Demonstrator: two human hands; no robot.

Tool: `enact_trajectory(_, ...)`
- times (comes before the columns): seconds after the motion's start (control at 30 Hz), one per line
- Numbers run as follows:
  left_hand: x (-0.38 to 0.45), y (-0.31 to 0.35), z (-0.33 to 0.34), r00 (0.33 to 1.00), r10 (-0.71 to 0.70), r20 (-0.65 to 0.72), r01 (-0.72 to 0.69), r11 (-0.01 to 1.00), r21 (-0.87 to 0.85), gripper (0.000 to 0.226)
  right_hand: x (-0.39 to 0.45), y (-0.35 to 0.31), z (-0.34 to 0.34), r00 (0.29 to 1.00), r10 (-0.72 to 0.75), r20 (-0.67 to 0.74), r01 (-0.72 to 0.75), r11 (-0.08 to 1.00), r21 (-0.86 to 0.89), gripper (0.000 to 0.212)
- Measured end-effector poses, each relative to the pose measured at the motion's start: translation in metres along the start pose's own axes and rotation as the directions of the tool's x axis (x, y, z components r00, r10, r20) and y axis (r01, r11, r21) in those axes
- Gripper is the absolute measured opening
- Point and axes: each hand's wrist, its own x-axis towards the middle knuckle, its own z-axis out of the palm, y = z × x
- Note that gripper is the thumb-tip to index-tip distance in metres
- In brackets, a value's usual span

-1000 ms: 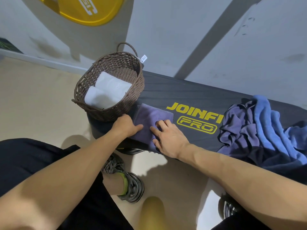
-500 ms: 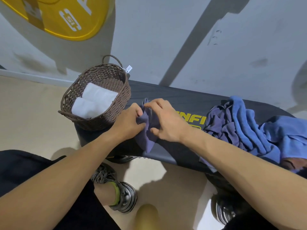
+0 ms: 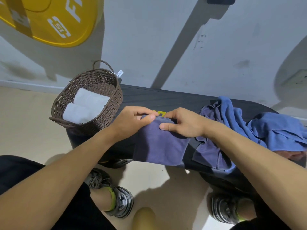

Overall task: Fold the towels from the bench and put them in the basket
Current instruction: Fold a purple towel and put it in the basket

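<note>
The purple towel (image 3: 159, 146) is draped over the near edge of the desk (image 3: 166, 98), its upper edge pinched by the left hand (image 3: 132, 120) and the right hand (image 3: 184, 123), thumbs on top. If either grip is loosened, the hanging half could be dragged to the floor by its own weight. A skewed fold could result from unmatched edges. The loose towel pile (image 3: 249, 127) at the right end might be snagged. The basket (image 3: 114, 103), at the left end, could be nudged off.

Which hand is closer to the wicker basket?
Left. The left hand pinches the purple towel right beside the basket; the right hand grips the same edge, farther along the bench.
</note>
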Motion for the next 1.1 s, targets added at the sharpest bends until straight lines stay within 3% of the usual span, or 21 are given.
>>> enact_trajectory(0.1,-0.002,-0.01,0.004,0.989,-0.101,0.11,0.12,0.976,-0.18,0.023,-0.006,0.005,0.004,0.999,0.038,0.004,-0.038,0.985,0.167,0.02)
enact_trajectory(0.17,-0.001,-0.019,0.008,0.986,-0.141,0.086,0.155,0.97,-0.189,0.021,-0.009,0.011,0.006,0.996,0.077,0.052,-0.085,0.981,0.174,0.032)
enact_trajectory(0.27,-0.001,-0.033,0.015,0.985,-0.169,0.044,0.174,0.973,-0.152,0.017,-0.016,0.028,0.003,0.957,0.164,0.239,-0.222,0.946,0.237,0.028)
enact_trajectory(0.33,-0.002,-0.042,0.016,0.983,-0.181,0.028,0.183,0.979,-0.089,0.015,-0.022,0.042,0.003,0.91,0.215,0.355,-0.337,0.882,0.328,0.033)
enact_trajectory(0.4,-0.001,-0.05,0.016,0.98,-0.197,0.032,0.199,0.977,-0.08,0.013,-0.028,0.056,0.006,0.877,0.224,0.424,-0.437,0.738,0.515,0.024)
enact_trajectory(0.5,0.005,-0.066,0.027,0.949,-0.311,-0.053,0.3,0.94,-0.161,0.019,-0.025,0.074,0.021,0.869,0.351,0.35,-0.49,0.51,0.707,0.03)
enact_trajectory(0.6,0.004,-0.084,0.044,0.814,-0.581,0.001,0.557,0.78,-0.286,0.064,-0.021,0.086,0.054,0.776,0.617,0.129,-0.459,0.412,0.787,0.024)
enact_trajectory(0.67,0.001,-0.095,0.051,0.785,-0.618,-0.036,0.61,0.782,-0.13,0.062,-0.019,0.092,0.072,0.694,0.72,0.006,-0.455,0.432,0.779,0.026)
enact_trajectory(0.77,-0.001,-0.097,0.058,0.811,-0.585,0.007,0.584,0.81,0.044,0.039,-0.017,0.096,0.081,0.656,0.747,-0.11,-0.415,0.478,0.774,0.037)
enact_trajectory(0.87,-0.006,-0.096,0.065,0.841,-0.538,0.062,0.495,0.809,0.317,0.042,-0.015,0.097,0.083,0.632,0.712,-0.306,-0.43,0.65,0.626,0.041)
enact_trajectory(0.93,-0.014,-0.094,0.069,0.864,-0.503,0.012,0.453,0.788,0.416,0.052,-0.018,0.095,0.083,0.592,0.654,-0.471,-0.456,0.753,0.474,0.041)
enact_trajectory(0.97,-0.017,-0.093,0.069,0.892,-0.451,-0.036,0.419,0.793,0.441,0.055,-0.021,0.093,0.083,0.599,0.587,-0.545,-0.43,0.81,0.4,0.037)
enact_trajectory(1.03,-0.019,-0.091,0.069,0.966,-0.24,-0.1,0.258,0.832,0.49,0.05,-0.024,0.085,0.08,0.698,0.371,-0.612,-0.309,0.928,0.21,0.022)
enact_trajectory(1.1,-0.019,-0.088,0.068,1.0,0.004,-0.017,0.004,0.874,0.486,0.032,-0.024,0.075,0.079,0.844,0.165,-0.511,-0.153,0.986,0.065,0.01)
